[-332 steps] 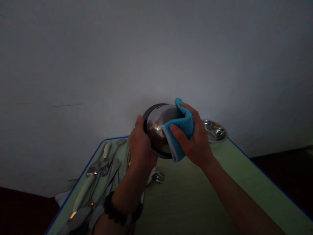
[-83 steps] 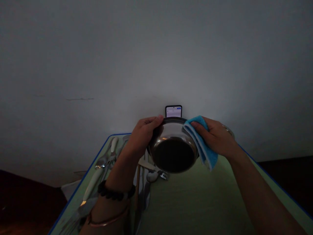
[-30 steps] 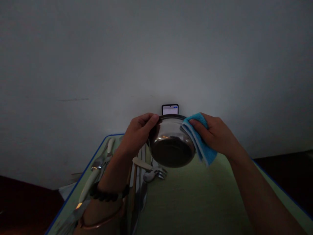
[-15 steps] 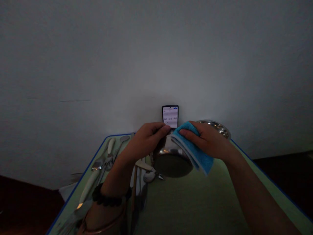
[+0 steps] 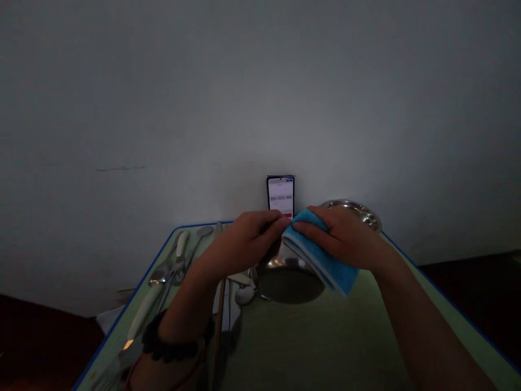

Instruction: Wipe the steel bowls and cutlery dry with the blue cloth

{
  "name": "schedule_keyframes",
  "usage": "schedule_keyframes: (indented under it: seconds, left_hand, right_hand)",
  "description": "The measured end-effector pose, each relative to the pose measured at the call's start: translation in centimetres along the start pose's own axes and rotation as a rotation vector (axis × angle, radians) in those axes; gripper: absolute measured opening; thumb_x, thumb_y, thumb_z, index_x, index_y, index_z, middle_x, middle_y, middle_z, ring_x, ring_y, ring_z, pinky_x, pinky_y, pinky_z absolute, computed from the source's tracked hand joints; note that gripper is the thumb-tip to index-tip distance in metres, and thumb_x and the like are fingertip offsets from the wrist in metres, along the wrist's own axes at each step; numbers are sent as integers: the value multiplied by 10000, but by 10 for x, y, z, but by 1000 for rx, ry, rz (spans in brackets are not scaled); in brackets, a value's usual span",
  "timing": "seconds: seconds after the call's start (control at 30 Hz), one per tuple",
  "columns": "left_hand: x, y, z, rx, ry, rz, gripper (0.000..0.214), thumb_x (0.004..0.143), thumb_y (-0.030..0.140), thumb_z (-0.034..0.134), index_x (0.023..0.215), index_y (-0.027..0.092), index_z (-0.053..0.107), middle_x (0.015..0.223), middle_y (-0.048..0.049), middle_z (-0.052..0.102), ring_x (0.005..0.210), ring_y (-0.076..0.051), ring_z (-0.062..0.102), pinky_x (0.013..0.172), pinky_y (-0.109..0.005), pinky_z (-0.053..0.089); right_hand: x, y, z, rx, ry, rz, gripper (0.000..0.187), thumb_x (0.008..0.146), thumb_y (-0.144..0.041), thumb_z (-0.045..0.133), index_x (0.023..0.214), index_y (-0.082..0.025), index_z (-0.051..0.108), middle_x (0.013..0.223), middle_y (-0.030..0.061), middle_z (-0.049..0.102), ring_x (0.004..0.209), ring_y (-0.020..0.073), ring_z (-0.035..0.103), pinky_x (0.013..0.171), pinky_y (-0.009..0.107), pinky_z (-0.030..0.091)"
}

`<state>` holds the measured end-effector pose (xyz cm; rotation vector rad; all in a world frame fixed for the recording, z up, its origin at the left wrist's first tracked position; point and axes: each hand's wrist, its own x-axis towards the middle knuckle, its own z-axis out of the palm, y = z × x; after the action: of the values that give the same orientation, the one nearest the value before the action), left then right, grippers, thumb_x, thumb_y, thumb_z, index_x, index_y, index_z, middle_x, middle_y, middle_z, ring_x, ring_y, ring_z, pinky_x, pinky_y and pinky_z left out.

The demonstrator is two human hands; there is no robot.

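A shiny metal bowl [image 5: 291, 279] is held tilted above the table, its underside turned toward me. My left hand [image 5: 254, 239] grips the bowl's far rim on the left, thumb on the outside. My right hand [image 5: 345, 236] is closed around a folded blue cloth [image 5: 325, 260] and presses it against the bowl's right side. The cloth's lower corner hangs past the bowl. The inside of the bowl and most fingertips are hidden from view.
A phone [image 5: 280, 195] showing a timer leans on the wall behind my hands. At the back right lies a metal dish [image 5: 366, 214]. Spoons, including one [image 5: 245, 295] near the bowl, and other utensils [image 5: 144, 312] cover the left of the blue-edged green table [image 5: 317, 347].
Both hands and the bowl have shifted slightly lower in view. My left fingertips are now closer to the cloth, which stays pressed on the bowl.
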<state>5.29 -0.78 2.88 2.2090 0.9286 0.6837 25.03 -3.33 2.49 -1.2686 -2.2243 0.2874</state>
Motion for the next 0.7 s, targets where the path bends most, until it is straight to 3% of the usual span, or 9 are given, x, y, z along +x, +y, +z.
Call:
schedule_keyframes:
  seconds: [0.07,0.17,0.4,0.47,0.53,0.7]
  left_hand:
    - [-1,3,0,100,-10,30,306,874,354,399,669,180,546,564,38,500,535,-96,454,524,-206,340]
    - [-1,3,-1,108,58,16,304,867,349,414,645,178,533,549,37,493,528,-96,446,506,-203,327]
    - [3,-11,-6,-406,401,-131,297,821,397,464,628,175,503,537,40,444,469,-86,380,433,-200,287]
    - [3,-14,-6,-521,433,-134,281,816,392,481,635,178,497,547,44,445,466,-80,376,434,-193,294]
    - [1,-14,-6,-556,350,-118,291,825,397,480,637,177,501,563,42,455,491,-80,403,459,-189,321]
    - [-2,-3,-3,-302,-119,-59,295,857,365,442,677,172,573,602,25,520,557,-92,473,527,-192,377]
  right_hand:
    - [2,-3,4,-1,-34,-11,318,869,-450,414,701,-191,491,606,-31,530,537,93,460,539,239,318]
    - [3,-4,7,48,14,0,329,874,-462,400,703,-194,482,600,-37,521,540,93,462,535,233,323]
    - [-2,3,-2,163,304,76,342,879,-455,394,679,-193,486,616,-30,507,554,96,460,530,230,355]
    - [-4,6,-4,176,340,80,349,879,-458,389,675,-192,485,616,-26,506,554,100,463,525,233,358]
    - [-6,8,-6,169,311,73,351,872,-463,399,666,-193,485,600,-28,500,541,100,461,515,234,356]
    - [-3,2,-2,97,15,5,342,855,-466,434,659,-194,500,584,-40,515,523,89,454,515,230,332]
